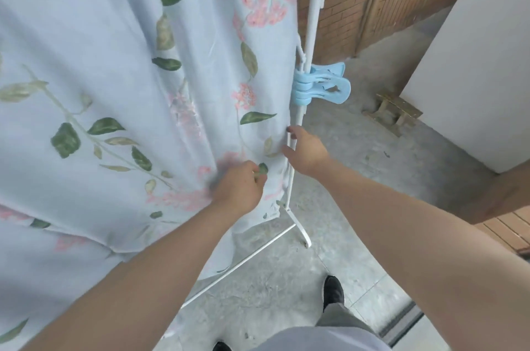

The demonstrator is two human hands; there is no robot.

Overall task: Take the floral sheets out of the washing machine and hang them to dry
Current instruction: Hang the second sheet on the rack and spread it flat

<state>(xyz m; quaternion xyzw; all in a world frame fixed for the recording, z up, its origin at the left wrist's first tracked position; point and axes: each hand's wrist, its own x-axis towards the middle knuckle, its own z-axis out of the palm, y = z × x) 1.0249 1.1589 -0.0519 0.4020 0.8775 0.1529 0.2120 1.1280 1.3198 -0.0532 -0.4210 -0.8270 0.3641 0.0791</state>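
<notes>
Already the floral sheet (pixel 120 78) hangs over the white drying rack (pixel 312 21), filling the left and middle of our view and falling nearly to the concrete floor (pixel 358 207). We judge the step in hand to be the spreading and straightening of its right-hand edge, next to the rack's upright post.

Hands: our left hand (pixel 239 188) is clenched on a pinch of cloth low on the sheet, close to its right edge. Our right hand (pixel 305 150) is at the post itself, fingers (pixel 289 130) partly curled around the sheet's edge or the post; which of the two it grips we cannot tell, as the cloth hides the fingertips.

To do it well (judgement): pull with the left hand down and away from the post so the folds bunched near it flatten, while the right steadies the edge. Pull evenly; a sharp tug could tip a light rack.

A blue clip (pixel 321 84) is clamped on the post just above the right hand. It seems to sit at the sheet's edge, but whether it bites the cloth is unclear.

Edges and room: the sheet's bottom hem hangs just above the rack's foot bar (pixel 258 253), so dragging lower risks the floor. To the right the floor is open as far as a small wooden stool (pixel 393 112) and a white wall (pixel 473 64), well apart from us. Our shoe (pixel 332 290) stands near the rack's foot; mind it when stepping.
</notes>
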